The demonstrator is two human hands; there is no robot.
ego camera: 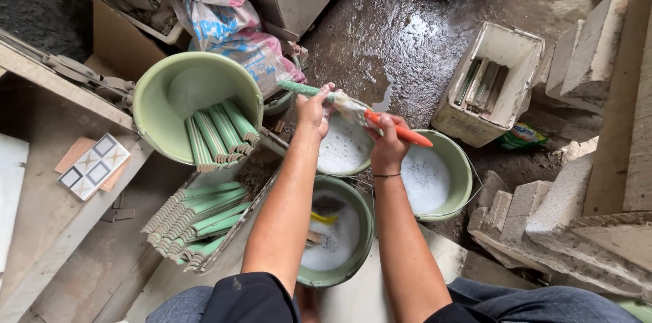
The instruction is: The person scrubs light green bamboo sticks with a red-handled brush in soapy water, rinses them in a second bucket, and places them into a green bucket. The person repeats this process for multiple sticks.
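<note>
Left hand: the left hand [314,110] is closed around a long green moulded tile strip [303,89], gripping it near its right end; the strip runs out leftward from the fist, roughly level.
Right hand: the right hand [386,141] is clamped on an orange-handled brush [401,132]; the handle sticks out to the right, the foamy bristle end points left and lies against the strip just beside the left hand.
Where the strip sits: above the top soapy bucket [345,148], with both hands over its rim.
Other buckets: 2 more green ones with sudsy water, the right bucket [463,168] just beside the right wrist, the near bucket [358,247] between the forearms, something yellow floating in it.
Left side: a large tilted green bucket [178,90] holds about 5 more strips on end; below it a stack of green strips [197,218] lies on a tray.
Right side: a white crate [506,51] with a few strips stands on the wet floor [407,31], well apart from the hands.
</note>
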